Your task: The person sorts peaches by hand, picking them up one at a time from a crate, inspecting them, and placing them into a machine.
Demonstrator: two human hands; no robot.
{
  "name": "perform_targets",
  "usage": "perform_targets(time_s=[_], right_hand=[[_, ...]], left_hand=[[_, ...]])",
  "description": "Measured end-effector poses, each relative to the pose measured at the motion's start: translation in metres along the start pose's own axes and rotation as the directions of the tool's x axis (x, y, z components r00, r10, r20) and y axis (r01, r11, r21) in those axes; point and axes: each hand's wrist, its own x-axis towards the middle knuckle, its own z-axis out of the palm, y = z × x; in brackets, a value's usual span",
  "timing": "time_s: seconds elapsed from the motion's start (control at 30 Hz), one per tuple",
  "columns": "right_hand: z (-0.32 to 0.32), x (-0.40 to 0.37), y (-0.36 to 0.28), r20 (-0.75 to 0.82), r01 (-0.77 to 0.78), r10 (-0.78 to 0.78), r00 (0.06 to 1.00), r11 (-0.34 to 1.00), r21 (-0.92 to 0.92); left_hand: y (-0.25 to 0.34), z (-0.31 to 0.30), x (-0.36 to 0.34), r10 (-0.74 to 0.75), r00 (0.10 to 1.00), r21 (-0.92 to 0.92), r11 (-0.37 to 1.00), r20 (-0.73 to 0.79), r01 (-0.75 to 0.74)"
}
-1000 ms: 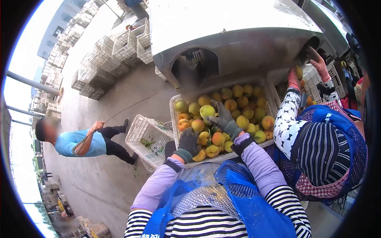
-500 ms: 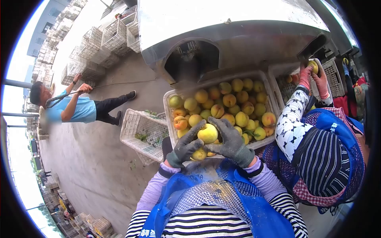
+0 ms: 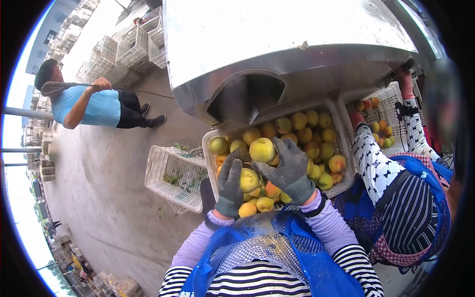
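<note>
My left hand, in a dark grey glove, is curled around the side of a yellow peach. Another yellow peach sits between the fingers and thumb of my gloved right hand. Both hands are over a white plastic crate full of yellow and reddish peaches, several of them greenish. The undersides of the two held peaches are hidden.
A metal machine with a round-topped opening overhangs the crate. At left stands a white crate with leaves in it. A co-worker reaches toward another crate at right. A person in light blue pulls a cord.
My hands have moved apart slightly, and the right one has risen with its peach. At right, the co-worker's hands have separated. The person in blue has shifted posture.
</note>
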Motion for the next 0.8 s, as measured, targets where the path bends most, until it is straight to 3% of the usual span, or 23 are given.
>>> perform_targets(time_s=[0.1, 0.13, 0.2, 0.3, 0.33, 0.43, 0.53, 0.6, 0.63, 0.7, 0.73, 0.8], right_hand=[[0.024, 0.047, 0.002, 0.014, 0.008, -0.007, 1.0, 0.992, -0.127], [0.041, 0.059, 0.013, -0.025, 0.035, -0.041, 0.999, 0.98, -0.196], [0.075, 0.091, 0.035, -0.033, 0.075, -0.087, 0.996, 0.961, -0.267], [0.093, 0.126, 0.042, -0.011, 0.085, -0.091, 0.996, 0.961, -0.263], [0.092, 0.13, 0.038, -0.022, 0.086, -0.095, 0.995, 0.96, -0.266], [0.035, 0.09, 0.002, 0.156, -0.153, 0.152, 0.976, 0.988, -0.01], [0.015, 0.014, -0.015, 0.284, -0.072, 0.028, 0.958, 0.987, 0.146], [0.025, -0.024, -0.016, 0.291, -0.093, 0.023, 0.957, 0.969, 0.227], [0.024, -0.033, -0.014, 0.227, -0.035, -0.003, 0.974, 0.986, 0.162], [0.023, -0.041, -0.014, 0.105, 0.078, -0.08, 0.991, 0.997, 0.026], [0.021, -0.043, -0.016, 0.076, 0.083, -0.087, 0.993, 0.995, 0.062], [0.015, -0.047, -0.019, 0.017, 0.093, -0.095, 0.995, 0.988, 0.124]], left_hand=[[0.007, -0.009, 0.004, -0.122, 0.992, -0.214, 0.969, 0.011, 0.122], [0.0, -0.014, 0.007, -0.201, 0.978, -0.416, 0.887, 0.049, 0.203], [-0.011, -0.024, 0.013, -0.354, 0.927, -0.755, 0.573, 0.123, 0.319], [-0.004, -0.029, 0.017, -0.425, 0.89, -0.868, 0.367, 0.163, 0.334], [-0.001, -0.03, 0.017, -0.429, 0.888, -0.861, 0.375, 0.167, 0.343], [0.003, -0.027, 0.016, -0.412, 0.891, -0.863, 0.362, 0.19, 0.352], [-0.021, -0.03, 0.006, -0.14, 0.95, -0.81, 0.496, 0.279, 0.311], [-0.021, -0.02, 0.001, -0.123, 0.952, -0.763, 0.573, 0.281, 0.3], [-0.018, -0.014, -0.001, -0.113, 0.953, -0.737, 0.611, 0.28, 0.289], [-0.005, -0.003, -0.008, -0.138, 0.972, -0.482, 0.849, 0.192, 0.216], [0.004, 0.0, -0.012, -0.139, 0.98, -0.322, 0.93, 0.144, 0.179], [0.01, -0.002, -0.018, -0.11, 0.975, -0.347, 0.922, 0.192, 0.173]])
